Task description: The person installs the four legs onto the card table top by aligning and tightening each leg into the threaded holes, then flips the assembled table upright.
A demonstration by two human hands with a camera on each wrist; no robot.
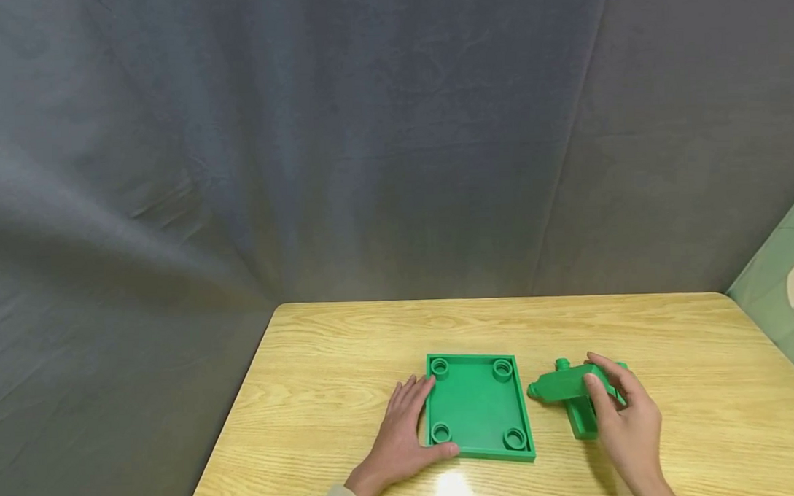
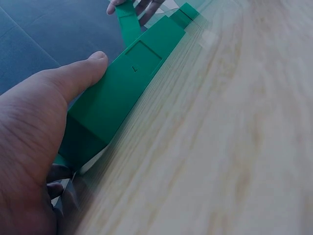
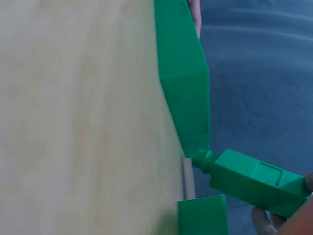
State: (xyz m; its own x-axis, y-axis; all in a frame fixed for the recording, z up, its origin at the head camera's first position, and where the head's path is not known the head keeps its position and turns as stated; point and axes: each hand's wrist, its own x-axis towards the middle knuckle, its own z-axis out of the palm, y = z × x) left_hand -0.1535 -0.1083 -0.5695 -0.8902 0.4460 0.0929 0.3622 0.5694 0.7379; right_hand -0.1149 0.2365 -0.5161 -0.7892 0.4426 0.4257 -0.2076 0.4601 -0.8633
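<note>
A green square panel [image 1: 478, 406] with a raised rim and a round socket at each corner lies on the table. My left hand [image 1: 400, 441] holds its near left corner, thumb along the front edge and fingers against the left side. To the right, my right hand [image 1: 629, 419] grips a green block-shaped leg [image 1: 562, 386] between thumb and fingers. The narrow ridged end of that leg [image 3: 259, 183] points left, towards the panel but apart from it. Beneath it lies another green leg [image 1: 582, 420], partly covered by the held one and the hand.
The wood-grain table [image 1: 310, 397] has rounded far corners. A dark grey cloth [image 1: 401, 167] hangs behind it and down its left side. At the far right stands a light green surface [image 1: 782, 285] with pale shapes. Another green bit [image 1: 622, 369] shows behind the right hand.
</note>
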